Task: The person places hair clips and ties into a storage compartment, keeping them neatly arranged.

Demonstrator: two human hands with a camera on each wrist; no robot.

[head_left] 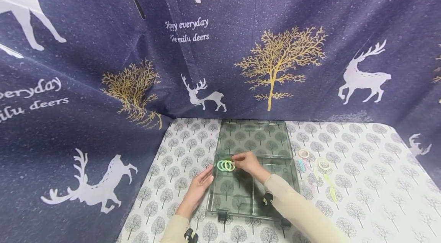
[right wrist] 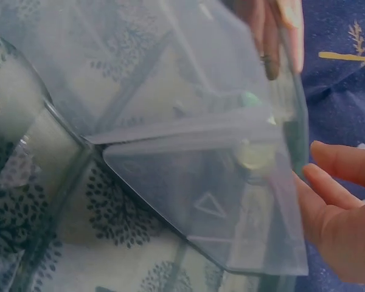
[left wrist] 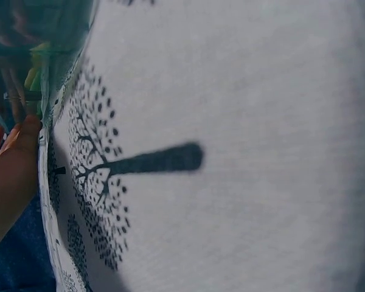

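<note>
In the head view several overlapping mint-to-yellow hair ties [head_left: 226, 165] lie in the back left of a clear green divided box [head_left: 237, 201]. My right hand [head_left: 249, 163] is over that compartment, its fingertips beside the yellow tie. In the right wrist view the right hand [right wrist: 344, 207] has its fingers apart, with no tie visible between them; the yellow hair tie [right wrist: 255, 155] shows through clear plastic. My left hand [head_left: 199, 186] is outside the box's left wall, fingers extended towards it. The left wrist view shows the left hand [left wrist: 15, 161] close to that wall.
The box's green lid [head_left: 255, 139] lies open behind it. To its right are a beige hair tie [head_left: 303, 153], a pale yellow one [head_left: 324, 164], teal hair clips [head_left: 302, 165], yellow clips [head_left: 332, 194] and a pink clip [head_left: 314, 189]. A blue curtain [head_left: 213, 59] hangs behind the table.
</note>
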